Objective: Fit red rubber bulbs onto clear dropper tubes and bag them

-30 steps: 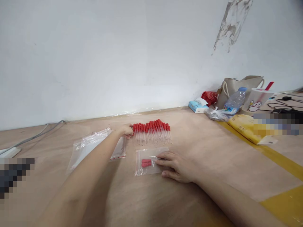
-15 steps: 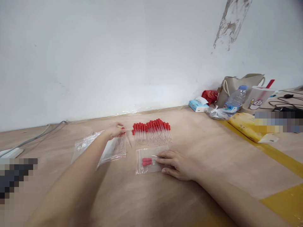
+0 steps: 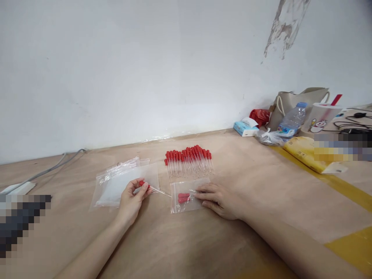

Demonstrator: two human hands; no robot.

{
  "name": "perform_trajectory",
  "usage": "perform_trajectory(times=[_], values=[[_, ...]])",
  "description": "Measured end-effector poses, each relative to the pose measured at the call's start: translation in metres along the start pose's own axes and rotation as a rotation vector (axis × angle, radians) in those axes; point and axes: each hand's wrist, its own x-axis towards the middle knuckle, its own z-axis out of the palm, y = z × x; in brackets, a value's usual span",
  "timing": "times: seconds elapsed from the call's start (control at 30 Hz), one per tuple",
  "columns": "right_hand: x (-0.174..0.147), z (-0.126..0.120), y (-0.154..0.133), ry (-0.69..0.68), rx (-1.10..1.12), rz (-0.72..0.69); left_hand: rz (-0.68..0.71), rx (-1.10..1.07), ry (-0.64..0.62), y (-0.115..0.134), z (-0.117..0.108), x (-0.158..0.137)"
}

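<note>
Pinched in my left hand (image 3: 134, 197) is a dropper (image 3: 145, 185) with a red rubber bulb, its clear thin tube pointing right toward a zip bag. My right hand (image 3: 219, 200) lies flat, fingers outstretched, on the right part of that clear zip bag (image 3: 175, 207). Inside the bag are two red-bulbed droppers (image 3: 183, 198), their tubes partly under my fingers. Beyond the bag, several more droppers (image 3: 188, 158) lie side by side in a row, red bulbs away from me. A stack of clear zip bags (image 3: 116, 182) rests behind my left hand.
Along the back right stand a blue tissue pack (image 3: 245, 127), a plastic bottle (image 3: 293, 118), a cup with a red straw (image 3: 318, 118) and a beige bag (image 3: 308, 99). A yellow packet (image 3: 308, 153) lies nearer. A grey cable (image 3: 55, 167) runs at the left by the wall.
My left hand has come back toward me from the left end of the dropper row, bringing a dropper in its fingers. My right hand stays on the zip bag.
</note>
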Motion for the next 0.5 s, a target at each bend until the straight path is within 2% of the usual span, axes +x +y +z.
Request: perform_trajectory(times=[0.13,0.2,0.4,0.5], values=[[0.0,0.0,0.0,-0.011,-0.015,-0.004,0.005,0.016,0.027,0.002,0.007,-0.003],[0.0,0.0,0.0,-0.013,-0.027,0.0,-0.005,0.053,-0.003,0.002,0.01,-0.006],[-0.001,0.001,0.001,0.014,-0.036,0.008,0.027,0.312,-0.205,0.008,0.017,-0.02],[-0.001,0.001,0.001,0.014,-0.029,-0.001,0.024,0.414,-0.348,0.011,0.019,-0.025]])
